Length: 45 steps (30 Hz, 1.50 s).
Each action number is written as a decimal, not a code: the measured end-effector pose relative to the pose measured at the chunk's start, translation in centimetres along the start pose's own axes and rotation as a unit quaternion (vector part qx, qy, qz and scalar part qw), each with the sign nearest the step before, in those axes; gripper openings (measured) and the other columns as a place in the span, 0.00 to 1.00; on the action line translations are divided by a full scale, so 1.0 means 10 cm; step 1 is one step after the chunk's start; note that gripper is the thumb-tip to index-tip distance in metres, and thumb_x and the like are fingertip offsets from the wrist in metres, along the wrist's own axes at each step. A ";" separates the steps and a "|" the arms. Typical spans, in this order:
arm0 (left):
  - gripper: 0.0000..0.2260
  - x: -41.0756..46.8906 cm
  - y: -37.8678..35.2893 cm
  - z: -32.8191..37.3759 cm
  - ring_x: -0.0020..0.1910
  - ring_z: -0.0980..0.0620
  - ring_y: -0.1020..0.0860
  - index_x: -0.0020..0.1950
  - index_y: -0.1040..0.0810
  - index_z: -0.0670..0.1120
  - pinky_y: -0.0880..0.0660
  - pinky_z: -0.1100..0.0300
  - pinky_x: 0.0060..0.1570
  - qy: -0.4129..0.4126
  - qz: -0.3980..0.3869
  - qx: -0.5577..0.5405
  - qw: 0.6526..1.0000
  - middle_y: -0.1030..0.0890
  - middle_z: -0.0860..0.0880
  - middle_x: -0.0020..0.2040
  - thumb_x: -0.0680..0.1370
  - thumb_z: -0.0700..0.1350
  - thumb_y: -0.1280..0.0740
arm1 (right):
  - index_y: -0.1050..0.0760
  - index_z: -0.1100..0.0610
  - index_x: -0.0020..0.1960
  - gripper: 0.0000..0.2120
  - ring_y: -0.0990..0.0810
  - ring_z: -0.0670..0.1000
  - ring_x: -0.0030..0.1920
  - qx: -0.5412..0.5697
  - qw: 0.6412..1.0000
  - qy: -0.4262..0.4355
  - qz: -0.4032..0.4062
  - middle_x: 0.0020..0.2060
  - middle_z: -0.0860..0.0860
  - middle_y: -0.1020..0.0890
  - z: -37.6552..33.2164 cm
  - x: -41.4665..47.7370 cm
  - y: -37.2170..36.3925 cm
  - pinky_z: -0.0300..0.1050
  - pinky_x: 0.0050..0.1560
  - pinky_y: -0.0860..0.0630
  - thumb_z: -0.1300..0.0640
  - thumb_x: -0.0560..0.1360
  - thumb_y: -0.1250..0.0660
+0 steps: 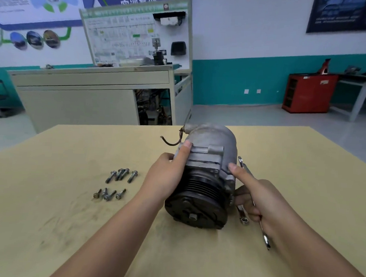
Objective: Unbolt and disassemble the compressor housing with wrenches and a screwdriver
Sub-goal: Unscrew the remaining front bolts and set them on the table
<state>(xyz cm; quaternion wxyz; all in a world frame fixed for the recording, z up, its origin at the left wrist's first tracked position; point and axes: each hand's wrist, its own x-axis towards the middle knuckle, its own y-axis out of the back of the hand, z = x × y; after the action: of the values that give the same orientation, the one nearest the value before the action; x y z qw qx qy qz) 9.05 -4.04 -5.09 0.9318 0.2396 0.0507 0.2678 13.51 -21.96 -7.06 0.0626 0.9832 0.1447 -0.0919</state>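
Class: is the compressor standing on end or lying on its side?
On its side: the compressor lies on the table, pulley facing the camera.

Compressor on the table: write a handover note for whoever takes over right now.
Left hand grips the compressor housing, thumb on top.
Right hand holds a wrench, index finger touching the housing.
A second wrench lies on the table beside the compressor.
Eight bolts are out, lying on the table to its left.
To do: split the housing, still in one piece. No screwdriver in view.

Teal-banded wall (244,82), grey floor (253,116)
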 end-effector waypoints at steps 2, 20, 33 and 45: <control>0.36 -0.03 -0.02 0.02 0.61 0.46 0.27 0.69 0.33 0.49 0.31 0.49 0.61 -0.010 0.033 0.020 0.999 0.26 0.46 0.64 0.71 0.73 0.48 | 0.22 0.69 0.41 0.36 0.43 0.46 0.16 -0.025 1.000 0.013 0.011 0.34 0.64 0.19 -0.03 0.00 0.03 0.36 0.19 0.45 0.33 0.60 0.31; 0.24 -0.04 0.18 0.14 0.38 0.45 0.30 0.29 0.28 0.44 0.41 0.55 0.36 -0.217 0.220 0.213 0.927 0.27 0.45 0.30 0.73 0.62 0.47 | 0.30 0.57 0.28 0.36 0.24 0.49 0.29 -0.296 0.945 0.125 0.057 0.19 0.46 0.23 -0.35 -0.05 -0.26 0.43 0.30 0.34 0.22 0.58 0.42; 0.25 0.09 0.31 -0.03 0.28 0.51 0.32 0.25 0.35 0.47 0.43 0.57 0.26 -0.190 0.200 0.163 0.947 0.31 0.49 0.25 0.79 0.59 0.46 | 0.21 0.63 0.36 0.22 0.34 0.40 0.15 -0.069 0.993 0.090 0.007 0.29 0.58 0.17 -0.22 -0.01 -0.22 0.29 0.17 0.40 0.49 0.79 0.41; 0.26 0.35 0.45 -0.09 0.31 0.46 0.26 0.31 0.25 0.41 0.35 0.56 0.31 -0.123 0.183 0.122 0.968 0.24 0.45 0.29 0.80 0.57 0.46 | 0.22 0.60 0.49 0.17 0.44 0.45 0.17 0.030 0.998 -0.008 -0.058 0.39 0.56 0.15 0.02 0.10 -0.32 0.32 0.20 0.48 0.47 0.80 0.42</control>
<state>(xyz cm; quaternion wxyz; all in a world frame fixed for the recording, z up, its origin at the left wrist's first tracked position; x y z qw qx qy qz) 9.71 1.55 -3.64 0.8297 0.3878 -0.0766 0.3942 13.46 -18.64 -7.76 0.0289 0.9737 0.1985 -0.1081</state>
